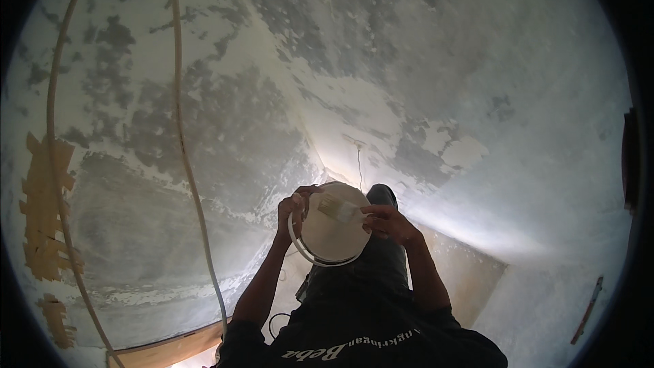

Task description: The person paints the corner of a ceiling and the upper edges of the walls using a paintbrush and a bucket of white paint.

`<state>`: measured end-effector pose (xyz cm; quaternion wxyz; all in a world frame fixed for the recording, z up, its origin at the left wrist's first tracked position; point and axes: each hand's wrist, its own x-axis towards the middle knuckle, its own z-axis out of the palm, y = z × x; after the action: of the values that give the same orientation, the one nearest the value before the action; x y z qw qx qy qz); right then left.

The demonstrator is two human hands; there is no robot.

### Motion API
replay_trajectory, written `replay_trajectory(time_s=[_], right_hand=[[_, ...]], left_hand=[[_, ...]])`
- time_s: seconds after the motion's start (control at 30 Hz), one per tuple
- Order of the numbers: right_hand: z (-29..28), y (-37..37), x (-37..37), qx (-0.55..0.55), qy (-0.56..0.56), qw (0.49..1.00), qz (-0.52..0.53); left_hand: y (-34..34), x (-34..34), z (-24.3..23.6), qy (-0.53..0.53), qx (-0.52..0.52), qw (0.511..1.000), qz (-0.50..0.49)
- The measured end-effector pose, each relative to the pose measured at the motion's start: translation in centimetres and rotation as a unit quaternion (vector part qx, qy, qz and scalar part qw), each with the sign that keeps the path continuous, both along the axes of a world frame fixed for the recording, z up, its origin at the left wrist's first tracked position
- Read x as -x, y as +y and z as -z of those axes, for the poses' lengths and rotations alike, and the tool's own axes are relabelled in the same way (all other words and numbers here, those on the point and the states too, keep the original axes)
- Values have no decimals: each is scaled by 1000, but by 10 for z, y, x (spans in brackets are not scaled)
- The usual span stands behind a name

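A round white bucket is held up in front of my body, its pale inside facing up. My left hand grips the left side of its rim, with the white bail handle hanging around the near left side. At the right side of the rim, my right hand is closed on a flat, wide paintbrush. The brush's yellowish bristle end points left over the bucket's opening. Its handle is mostly hidden by my fingers.
Patchy grey and white plastered walls meet in a corner ahead. Two long pale hoses or cables run down the left side. A thin cord hangs near the corner. Brown tape-like patches stick at far left; a wooden board lies below.
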<state>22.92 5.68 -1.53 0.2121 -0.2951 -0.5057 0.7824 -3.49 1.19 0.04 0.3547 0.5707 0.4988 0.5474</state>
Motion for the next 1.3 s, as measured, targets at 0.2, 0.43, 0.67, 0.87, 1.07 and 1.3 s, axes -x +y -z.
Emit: replay_trajectory(time_s=[0.2, 0.43, 0.67, 0.87, 1.07, 1.3], right_hand=[[4, 9, 21, 67, 148, 986, 46], [-15, 39, 70, 112, 250, 958, 88], [-39, 87, 120, 37, 134, 985, 104], [-40, 183, 194, -95, 99, 981, 140], [-168, 356, 325, -460, 188, 818, 290], [-288, 477, 423, -378, 186, 788, 448]], left_hand=[[7, 21, -6, -89, -26, 993, -71], [16, 60, -44, -109, -46, 979, -165], [23, 104, -94, -9, -64, 973, -223], [39, 131, -140, -70, -17, 963, -258], [62, 183, -152, -6, -47, 951, -306], [110, 226, -144, -122, -170, 933, -294]])
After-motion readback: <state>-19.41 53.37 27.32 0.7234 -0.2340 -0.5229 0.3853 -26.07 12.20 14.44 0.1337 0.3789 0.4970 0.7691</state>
